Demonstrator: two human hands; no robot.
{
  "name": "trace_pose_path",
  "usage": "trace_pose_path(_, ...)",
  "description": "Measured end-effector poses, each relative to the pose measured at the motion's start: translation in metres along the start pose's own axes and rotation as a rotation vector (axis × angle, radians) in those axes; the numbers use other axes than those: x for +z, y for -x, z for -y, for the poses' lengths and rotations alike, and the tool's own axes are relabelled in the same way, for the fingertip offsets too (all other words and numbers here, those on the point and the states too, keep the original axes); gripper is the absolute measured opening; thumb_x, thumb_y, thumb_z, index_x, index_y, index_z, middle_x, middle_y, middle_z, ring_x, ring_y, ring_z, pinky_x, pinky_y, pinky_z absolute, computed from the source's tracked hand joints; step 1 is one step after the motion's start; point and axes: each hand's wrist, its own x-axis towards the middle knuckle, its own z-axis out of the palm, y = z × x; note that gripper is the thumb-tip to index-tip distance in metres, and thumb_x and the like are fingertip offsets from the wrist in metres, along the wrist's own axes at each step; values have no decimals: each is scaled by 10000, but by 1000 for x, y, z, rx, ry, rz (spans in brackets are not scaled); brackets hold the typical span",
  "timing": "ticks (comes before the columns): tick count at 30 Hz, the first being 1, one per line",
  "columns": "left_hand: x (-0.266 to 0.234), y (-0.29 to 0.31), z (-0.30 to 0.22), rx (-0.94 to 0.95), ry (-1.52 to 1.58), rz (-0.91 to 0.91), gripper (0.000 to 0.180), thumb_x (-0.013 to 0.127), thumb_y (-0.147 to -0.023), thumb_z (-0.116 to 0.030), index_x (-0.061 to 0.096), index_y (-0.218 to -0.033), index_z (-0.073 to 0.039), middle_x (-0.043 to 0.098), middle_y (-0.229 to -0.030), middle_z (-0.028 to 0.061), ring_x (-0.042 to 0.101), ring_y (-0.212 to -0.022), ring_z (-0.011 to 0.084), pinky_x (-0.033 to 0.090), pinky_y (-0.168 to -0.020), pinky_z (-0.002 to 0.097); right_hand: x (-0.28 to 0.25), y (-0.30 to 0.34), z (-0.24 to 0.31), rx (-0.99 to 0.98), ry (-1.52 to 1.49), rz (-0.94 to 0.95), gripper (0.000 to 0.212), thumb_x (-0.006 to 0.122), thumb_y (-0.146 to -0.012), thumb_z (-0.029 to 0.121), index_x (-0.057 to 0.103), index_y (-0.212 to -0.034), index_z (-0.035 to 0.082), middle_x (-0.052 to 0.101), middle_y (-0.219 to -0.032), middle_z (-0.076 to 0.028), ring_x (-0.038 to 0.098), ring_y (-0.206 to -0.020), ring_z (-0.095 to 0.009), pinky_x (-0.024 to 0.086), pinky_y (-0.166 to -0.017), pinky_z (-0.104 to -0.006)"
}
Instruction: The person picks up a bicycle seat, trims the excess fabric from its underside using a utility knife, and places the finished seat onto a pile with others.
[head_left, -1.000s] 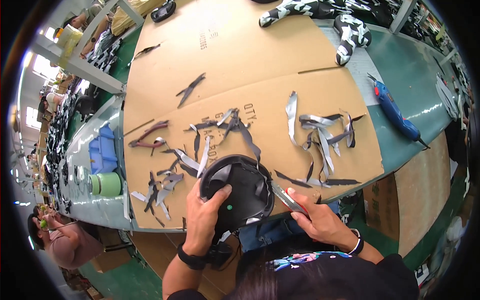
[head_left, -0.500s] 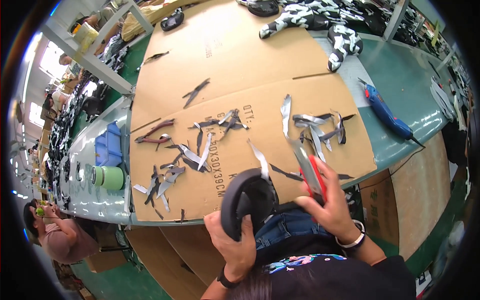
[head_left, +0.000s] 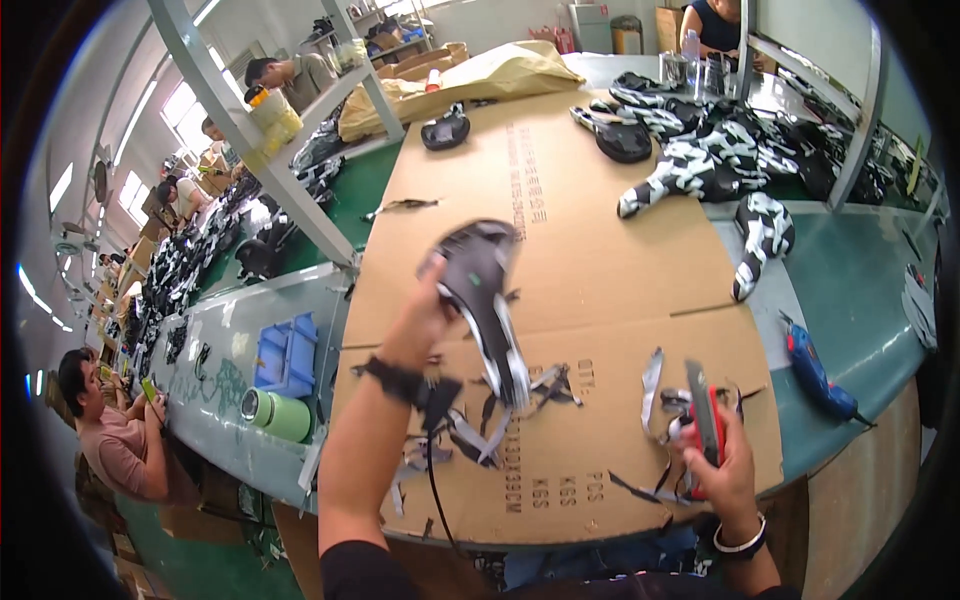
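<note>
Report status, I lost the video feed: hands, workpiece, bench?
Left hand grips black helmet shell, raised over cardboard. Right hand holds red cutter. Strap offcuts litter the cardboard below.

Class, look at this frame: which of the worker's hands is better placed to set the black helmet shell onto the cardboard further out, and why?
Probably the left. The left hand already holds the black helmet shell raised over the cardboard, while the right hand grips a red cutter near the edge.
</note>
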Motion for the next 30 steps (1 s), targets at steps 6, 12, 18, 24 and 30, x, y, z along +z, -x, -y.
trace_pose_path(6,-36,-141,-70,508,132,-436,263,564,-973,-313,555,-991,-50,586,-854,54,578,-749,156,557,-731,324,-2,16,-17,141,-92,8,439,639,-833,-21,406,-1205,-3,606,-898,-96,656,-702,-162,556,-632,-288)
trace_pose_path(12,163,-167,27,412,-1277,145,497,712,-833,-363,603,-1159,-4,644,-1062,179,605,-1035,327,493,-880,394,-1,31,-62,102,-153,-152,429,624,-834,9,374,-1181,38,558,-805,-86,589,-570,-131,520,-524,-273)
trace_pose_path(18,257,-153,125,840,-1548,257,581,689,-776,-177,472,-1299,-46,534,-1158,192,537,-1114,381,477,-882,460,9,47,-88,-19,45,-293,375,668,-873,32,453,-1179,12,594,-786,-47,571,-589,-99,476,-520,-243)
trace_pose_path(24,232,-106,68,1032,-1245,371,280,651,-818,-140,546,-1033,7,529,-997,207,585,-828,371,493,-726,462,-1,46,-85,-12,-108,-169,444,640,-837,24,350,-1173,20,561,-813,-105,590,-612,-139,516,-567,-291)
trace_pose_path(30,96,54,-18,-6,-633,315,261,653,-869,-164,651,-1020,49,665,-859,92,653,-722,143,526,-564,245,-3,38,-65,-171,-117,-239,479,631,-856,20,376,-1261,20,586,-914,-79,587,-691,-121,501,-629,-265)
